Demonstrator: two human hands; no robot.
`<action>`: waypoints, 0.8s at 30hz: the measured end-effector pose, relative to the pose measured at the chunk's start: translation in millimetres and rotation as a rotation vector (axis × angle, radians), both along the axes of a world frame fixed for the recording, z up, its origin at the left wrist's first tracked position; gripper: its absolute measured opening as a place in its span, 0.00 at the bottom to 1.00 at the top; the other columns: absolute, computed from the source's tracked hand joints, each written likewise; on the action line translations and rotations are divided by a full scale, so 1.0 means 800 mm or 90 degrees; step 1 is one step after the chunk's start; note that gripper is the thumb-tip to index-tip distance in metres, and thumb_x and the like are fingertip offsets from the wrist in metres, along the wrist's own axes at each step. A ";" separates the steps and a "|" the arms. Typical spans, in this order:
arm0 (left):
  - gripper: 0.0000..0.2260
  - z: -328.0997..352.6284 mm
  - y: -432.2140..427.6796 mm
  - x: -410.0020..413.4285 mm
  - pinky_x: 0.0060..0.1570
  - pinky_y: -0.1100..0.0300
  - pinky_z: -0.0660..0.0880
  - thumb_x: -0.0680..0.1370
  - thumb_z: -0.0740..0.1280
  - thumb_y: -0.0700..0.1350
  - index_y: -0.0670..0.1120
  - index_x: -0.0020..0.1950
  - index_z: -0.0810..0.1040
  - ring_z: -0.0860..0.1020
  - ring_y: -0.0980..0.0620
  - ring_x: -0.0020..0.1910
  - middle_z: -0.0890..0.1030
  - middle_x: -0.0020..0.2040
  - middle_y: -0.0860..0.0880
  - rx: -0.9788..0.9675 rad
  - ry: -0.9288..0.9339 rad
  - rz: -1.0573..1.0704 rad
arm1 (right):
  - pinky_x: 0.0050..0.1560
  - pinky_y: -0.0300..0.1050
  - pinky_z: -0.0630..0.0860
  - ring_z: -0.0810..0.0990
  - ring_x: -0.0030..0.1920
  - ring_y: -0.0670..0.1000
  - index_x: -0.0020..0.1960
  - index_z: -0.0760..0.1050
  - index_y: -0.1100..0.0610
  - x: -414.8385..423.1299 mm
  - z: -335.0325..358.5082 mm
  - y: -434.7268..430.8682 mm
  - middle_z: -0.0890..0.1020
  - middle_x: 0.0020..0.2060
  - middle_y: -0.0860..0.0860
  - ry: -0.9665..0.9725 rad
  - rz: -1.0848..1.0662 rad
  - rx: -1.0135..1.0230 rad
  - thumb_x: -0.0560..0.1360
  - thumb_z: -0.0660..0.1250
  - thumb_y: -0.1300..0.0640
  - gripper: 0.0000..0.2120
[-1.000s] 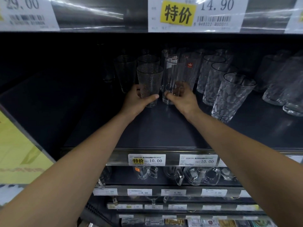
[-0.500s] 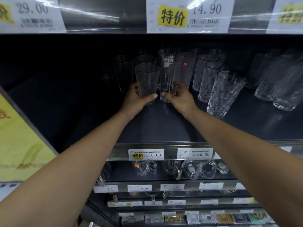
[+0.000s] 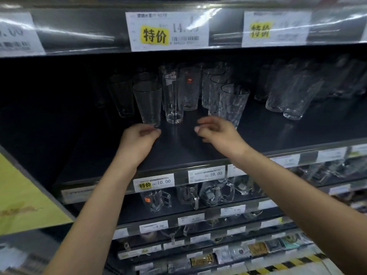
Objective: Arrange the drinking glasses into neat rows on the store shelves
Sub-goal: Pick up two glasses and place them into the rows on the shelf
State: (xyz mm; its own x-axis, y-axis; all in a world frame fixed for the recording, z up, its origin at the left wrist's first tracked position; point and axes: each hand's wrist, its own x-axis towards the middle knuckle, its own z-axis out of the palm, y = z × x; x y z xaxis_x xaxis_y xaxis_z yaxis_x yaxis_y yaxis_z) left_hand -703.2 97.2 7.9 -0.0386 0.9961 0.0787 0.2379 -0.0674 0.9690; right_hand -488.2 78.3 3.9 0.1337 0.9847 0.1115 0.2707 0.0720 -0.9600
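Note:
Clear drinking glasses stand in rows on a dark shelf [image 3: 178, 153]. At the front of the left row is a tapered textured glass [image 3: 148, 103]. Right of it stands a tall straight glass [image 3: 173, 100], and further right a dimpled tumbler [image 3: 233, 104] leads another row. My left hand [image 3: 138, 141] sits just below the tapered glass, fingers curled, its fingertips close to the base but holding nothing. My right hand [image 3: 216, 133] hovers in front of the shelf between the tall glass and the dimpled tumbler, fingers loosely curled and empty.
More glasses [image 3: 294, 96] stand on the shelf's right side; its left part is dark and bare. Price tags [image 3: 168, 31] line the shelf edge above. Lower shelves hold glass mugs [image 3: 208, 193] and small packaged goods [image 3: 258, 249]. A yellow panel [image 3: 23, 195] is at left.
Both hands have let go of the tapered glass and the tall glass and drawn back toward the shelf's front. The camera has tilted and shifted, with motion blur.

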 end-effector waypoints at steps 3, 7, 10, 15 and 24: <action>0.05 0.014 -0.032 0.033 0.58 0.55 0.78 0.78 0.68 0.39 0.48 0.47 0.82 0.83 0.49 0.52 0.84 0.49 0.46 0.013 -0.046 -0.037 | 0.60 0.47 0.79 0.83 0.50 0.46 0.52 0.81 0.51 0.036 0.018 -0.052 0.85 0.46 0.50 0.007 -0.017 0.030 0.75 0.72 0.56 0.06; 0.07 0.028 -0.071 0.100 0.53 0.56 0.80 0.79 0.67 0.37 0.48 0.45 0.82 0.84 0.52 0.48 0.85 0.46 0.47 0.023 -0.068 -0.111 | 0.53 0.35 0.78 0.83 0.51 0.41 0.53 0.81 0.50 0.109 0.030 -0.122 0.86 0.47 0.45 -0.013 -0.081 0.063 0.76 0.72 0.56 0.07; 0.06 0.026 -0.090 0.164 0.50 0.57 0.81 0.78 0.68 0.39 0.47 0.46 0.83 0.85 0.53 0.46 0.86 0.45 0.47 0.031 -0.077 -0.171 | 0.52 0.33 0.78 0.83 0.51 0.41 0.53 0.81 0.50 0.174 0.026 -0.170 0.86 0.48 0.43 -0.014 -0.154 0.078 0.75 0.73 0.57 0.07; 0.05 0.025 -0.120 0.303 0.46 0.62 0.81 0.79 0.67 0.38 0.45 0.46 0.82 0.85 0.54 0.43 0.86 0.44 0.48 0.025 -0.097 -0.271 | 0.53 0.38 0.79 0.84 0.51 0.45 0.52 0.82 0.50 0.300 0.014 -0.236 0.86 0.47 0.45 -0.023 -0.269 0.094 0.75 0.72 0.58 0.06; 0.04 0.030 -0.170 0.553 0.47 0.59 0.81 0.78 0.69 0.39 0.47 0.48 0.82 0.85 0.53 0.45 0.86 0.45 0.48 0.017 -0.099 -0.343 | 0.56 0.41 0.77 0.84 0.52 0.43 0.53 0.82 0.50 0.529 0.016 -0.315 0.86 0.48 0.44 -0.029 -0.348 0.066 0.75 0.72 0.56 0.07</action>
State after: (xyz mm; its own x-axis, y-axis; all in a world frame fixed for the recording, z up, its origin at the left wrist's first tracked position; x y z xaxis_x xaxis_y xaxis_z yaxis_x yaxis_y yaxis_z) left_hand -261.0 -38.4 31.8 0.4617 0.8761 0.1390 0.0167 -0.1652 0.9861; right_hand -65.4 -173.9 16.8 0.6152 0.7565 0.2220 0.3363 0.0029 -0.9418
